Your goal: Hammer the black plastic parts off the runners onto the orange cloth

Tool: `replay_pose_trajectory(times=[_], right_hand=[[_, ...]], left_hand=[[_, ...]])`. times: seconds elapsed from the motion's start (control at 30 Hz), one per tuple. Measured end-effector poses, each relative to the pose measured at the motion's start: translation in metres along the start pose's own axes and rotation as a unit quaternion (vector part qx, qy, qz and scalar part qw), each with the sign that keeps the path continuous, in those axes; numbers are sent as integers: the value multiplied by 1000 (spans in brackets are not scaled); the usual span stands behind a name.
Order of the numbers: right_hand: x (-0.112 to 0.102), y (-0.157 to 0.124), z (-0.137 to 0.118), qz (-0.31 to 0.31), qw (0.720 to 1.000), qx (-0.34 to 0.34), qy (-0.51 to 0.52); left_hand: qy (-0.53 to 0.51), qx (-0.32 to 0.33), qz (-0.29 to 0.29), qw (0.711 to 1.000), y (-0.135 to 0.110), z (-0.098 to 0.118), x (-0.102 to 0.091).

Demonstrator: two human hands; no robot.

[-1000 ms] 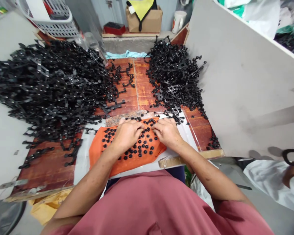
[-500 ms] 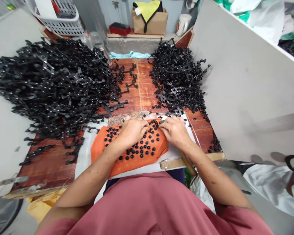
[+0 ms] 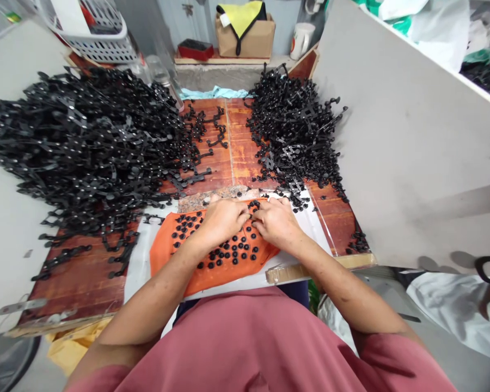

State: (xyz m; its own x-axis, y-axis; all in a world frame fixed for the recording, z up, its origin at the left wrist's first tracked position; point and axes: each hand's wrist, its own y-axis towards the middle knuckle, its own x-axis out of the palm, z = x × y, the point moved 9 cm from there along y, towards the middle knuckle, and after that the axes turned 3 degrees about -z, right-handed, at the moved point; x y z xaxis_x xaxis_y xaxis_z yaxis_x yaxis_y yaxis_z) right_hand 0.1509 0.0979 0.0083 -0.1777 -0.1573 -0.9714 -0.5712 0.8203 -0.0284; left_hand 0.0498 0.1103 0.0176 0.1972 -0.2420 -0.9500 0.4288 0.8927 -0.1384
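An orange cloth [image 3: 179,261] lies on the table edge in front of me, strewn with several small black round parts [image 3: 232,251]. My left hand [image 3: 222,219] and my right hand [image 3: 274,222] rest side by side over the far end of the cloth, knuckles up, fingers curled and meeting at something small that I cannot make out. A big heap of black plastic sprue frames [image 3: 85,147] spreads to the left. A smaller heap of black plastic frames [image 3: 296,136] sits to the right, just beyond my right hand.
A wooden tabletop [image 3: 232,152] shows between the heaps. Grey boards [image 3: 412,136] wall the table on both sides. At the back stand a white basket [image 3: 98,38], a cardboard box [image 3: 245,32] and a mug [image 3: 300,39]. White cloth [image 3: 445,305] lies lower right.
My right hand has slid left until it meets my left hand over the cloth. The view has shifted slightly.
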Motion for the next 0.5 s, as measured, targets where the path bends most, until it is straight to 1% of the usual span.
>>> replay_pose_trajectory(times=[0.07, 0.13, 0.23, 0.33, 0.5], right_hand=[[-6, -2, 10, 18, 1000, 18, 4], [-10, -2, 18, 30, 999, 31, -7], [-6, 1, 19, 14, 999, 17, -32], [-3, 3, 16, 8, 999, -1, -44], [-6, -1, 14, -3, 999, -13, -46]], left_hand=[[-13, -10, 23, 1000, 0, -5, -9], [-7, -9, 29, 1000, 1, -5, -12], [11, 1, 9, 1000, 4, 1, -7], [43, -5, 2, 999, 6, 4, -2], [79, 10, -2, 997, 3, 7, 3]])
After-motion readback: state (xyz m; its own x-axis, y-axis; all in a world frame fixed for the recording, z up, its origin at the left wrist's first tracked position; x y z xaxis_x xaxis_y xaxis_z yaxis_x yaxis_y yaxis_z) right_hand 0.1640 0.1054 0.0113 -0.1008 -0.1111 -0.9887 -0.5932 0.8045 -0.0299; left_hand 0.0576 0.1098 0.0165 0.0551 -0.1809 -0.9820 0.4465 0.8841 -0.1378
